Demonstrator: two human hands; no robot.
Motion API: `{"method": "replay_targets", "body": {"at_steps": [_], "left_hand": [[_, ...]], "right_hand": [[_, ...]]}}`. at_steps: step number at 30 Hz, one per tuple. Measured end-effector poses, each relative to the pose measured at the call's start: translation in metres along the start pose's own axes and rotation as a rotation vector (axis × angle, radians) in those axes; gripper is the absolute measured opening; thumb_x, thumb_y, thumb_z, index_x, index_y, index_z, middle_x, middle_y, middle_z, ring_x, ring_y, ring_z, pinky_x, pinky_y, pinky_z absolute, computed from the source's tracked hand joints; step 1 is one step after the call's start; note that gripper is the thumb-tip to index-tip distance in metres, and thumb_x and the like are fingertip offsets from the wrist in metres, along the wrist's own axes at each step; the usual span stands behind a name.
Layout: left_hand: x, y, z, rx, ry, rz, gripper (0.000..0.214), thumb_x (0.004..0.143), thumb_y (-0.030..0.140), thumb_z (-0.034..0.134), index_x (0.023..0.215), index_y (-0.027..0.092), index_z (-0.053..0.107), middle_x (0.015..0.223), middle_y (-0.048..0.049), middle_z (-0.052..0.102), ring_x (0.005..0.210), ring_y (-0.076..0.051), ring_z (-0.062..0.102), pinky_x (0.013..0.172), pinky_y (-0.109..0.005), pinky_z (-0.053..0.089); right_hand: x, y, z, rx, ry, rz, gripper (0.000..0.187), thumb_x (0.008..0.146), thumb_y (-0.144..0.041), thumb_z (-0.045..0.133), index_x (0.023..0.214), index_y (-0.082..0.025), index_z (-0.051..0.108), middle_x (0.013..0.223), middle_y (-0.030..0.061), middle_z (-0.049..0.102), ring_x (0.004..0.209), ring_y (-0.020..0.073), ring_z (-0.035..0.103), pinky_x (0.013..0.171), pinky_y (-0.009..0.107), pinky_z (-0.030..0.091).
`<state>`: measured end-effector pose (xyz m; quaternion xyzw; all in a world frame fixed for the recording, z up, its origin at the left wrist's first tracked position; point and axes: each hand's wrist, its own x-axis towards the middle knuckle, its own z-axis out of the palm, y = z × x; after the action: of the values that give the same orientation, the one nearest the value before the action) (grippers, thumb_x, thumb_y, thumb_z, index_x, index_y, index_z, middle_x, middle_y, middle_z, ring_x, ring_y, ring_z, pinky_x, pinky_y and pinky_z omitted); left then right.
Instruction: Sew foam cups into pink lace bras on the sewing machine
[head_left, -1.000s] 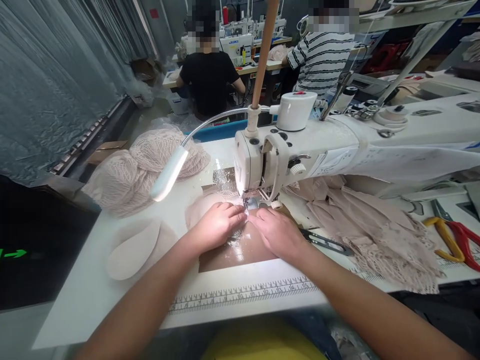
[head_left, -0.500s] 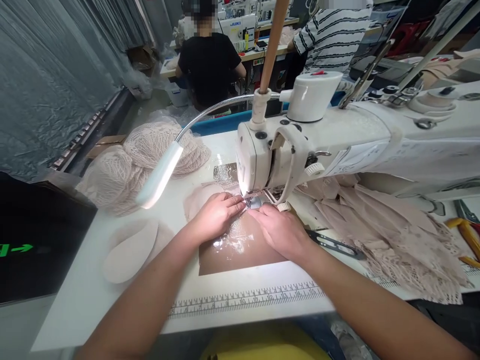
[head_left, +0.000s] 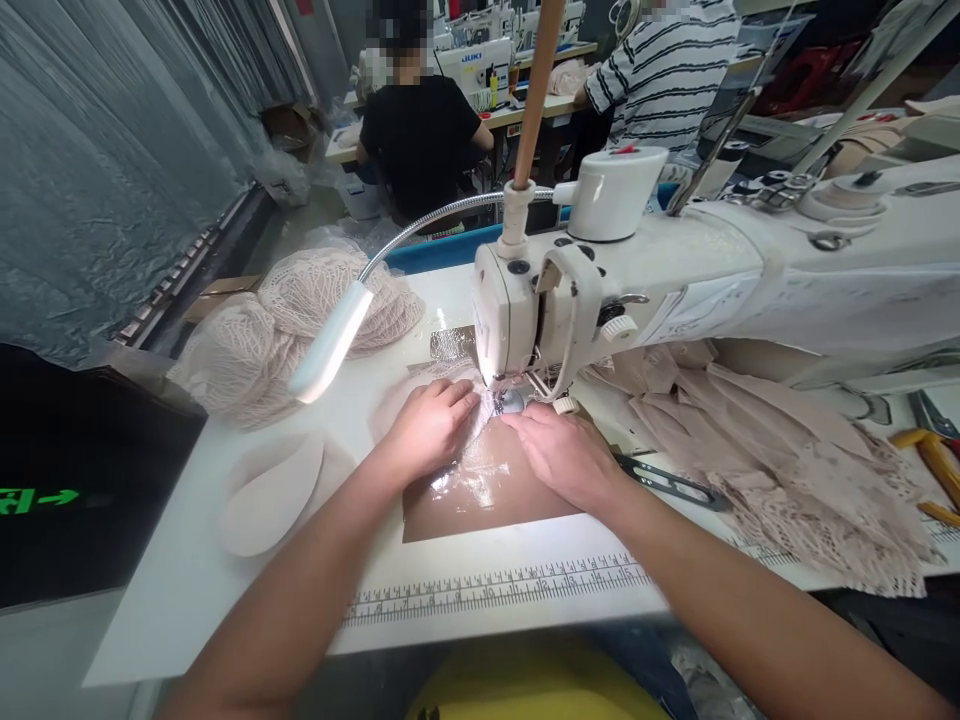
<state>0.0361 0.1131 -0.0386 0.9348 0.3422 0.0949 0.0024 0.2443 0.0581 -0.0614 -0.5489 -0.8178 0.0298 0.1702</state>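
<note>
Under the head of a white sewing machine [head_left: 510, 310], a piece of pale pink lace fabric [head_left: 480, 425] lies at the presser foot. My left hand [head_left: 435, 425] rests flat on this lace, left of the needle, fingers stretched out and pressing it down. On the other side, my right hand [head_left: 562, 450] lies just right of the foot, thumb and index finger pinched together. Whatever is between those fingertips is hidden. Both hands are over a shiny brown sheet [head_left: 450, 515] on the table. The machine's bright lamp [head_left: 330, 345] hangs at the left.
Stacked lace pieces [head_left: 300, 300] lie back left, with pale oval cups [head_left: 274, 500] in front. Pink lace garments [head_left: 750, 440] are heaped at right beside a dark slotted tool [head_left: 675, 485] and yellow-handled scissors [head_left: 937, 465]. A printed ruler [head_left: 495, 590] runs along the front. Two people sit beyond.
My left fingers have drawn back slightly left from the needle, showing more lace and the foot. The right hand stays beside the foot. The whole view has shifted a little.
</note>
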Motion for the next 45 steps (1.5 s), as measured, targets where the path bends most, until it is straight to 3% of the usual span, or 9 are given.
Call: {"method": "replay_targets", "body": {"at_steps": [6, 10, 16, 31, 45], "left_hand": [[-0.009, 0.019, -0.016, -0.077, -0.071, -0.033, 0.031, 0.094, 0.025, 0.040, 0.108, 0.015, 0.066, 0.115, -0.0104, 0.063, 0.093, -0.022, 0.060, 0.078, -0.034, 0.051], [-0.008, 0.024, -0.008, -0.108, -0.030, -0.005, 0.032, 0.094, 0.024, 0.040, 0.115, 0.015, 0.063, 0.120, -0.0081, 0.063, 0.093, -0.021, 0.058, 0.082, -0.035, 0.050], [-0.006, 0.025, 0.007, -0.052, 0.006, 0.004, 0.035, 0.096, 0.026, 0.037, 0.118, 0.016, 0.062, 0.125, -0.0063, 0.061, 0.084, -0.020, 0.054, 0.078, -0.036, 0.049], [-0.004, 0.030, 0.006, -0.013, -0.016, -0.003, 0.035, 0.095, 0.023, 0.038, 0.122, 0.014, 0.058, 0.128, -0.0068, 0.058, 0.084, -0.021, 0.051, 0.079, -0.037, 0.047], [-0.008, 0.022, 0.011, 0.003, 0.038, 0.088, 0.036, 0.094, 0.023, 0.042, 0.125, 0.014, 0.057, 0.128, -0.0105, 0.058, 0.096, -0.024, 0.053, 0.081, -0.040, 0.047]], "right_hand": [[-0.002, -0.001, -0.003, 0.093, 0.028, -0.003, 0.033, 0.090, -0.014, 0.042, 0.108, -0.022, 0.068, 0.092, 0.0025, 0.070, 0.078, 0.0163, 0.061, 0.070, 0.027, 0.043], [-0.001, -0.003, -0.006, 0.100, 0.026, -0.012, 0.032, 0.090, -0.015, 0.042, 0.108, -0.021, 0.068, 0.091, 0.0025, 0.070, 0.078, 0.0167, 0.062, 0.072, 0.028, 0.043], [0.000, -0.002, -0.006, 0.107, 0.023, -0.014, 0.031, 0.090, -0.014, 0.043, 0.107, -0.020, 0.068, 0.092, 0.0035, 0.071, 0.079, 0.0167, 0.063, 0.073, 0.028, 0.043], [0.001, -0.005, -0.009, -0.033, -0.086, -0.025, 0.032, 0.088, -0.013, 0.043, 0.104, -0.021, 0.069, 0.082, 0.0023, 0.065, 0.072, 0.0160, 0.058, 0.066, 0.028, 0.036], [-0.002, -0.005, -0.006, -0.083, -0.039, -0.060, 0.032, 0.087, -0.012, 0.045, 0.108, -0.021, 0.067, 0.084, 0.0024, 0.065, 0.072, 0.0164, 0.054, 0.069, 0.029, 0.033]]}}
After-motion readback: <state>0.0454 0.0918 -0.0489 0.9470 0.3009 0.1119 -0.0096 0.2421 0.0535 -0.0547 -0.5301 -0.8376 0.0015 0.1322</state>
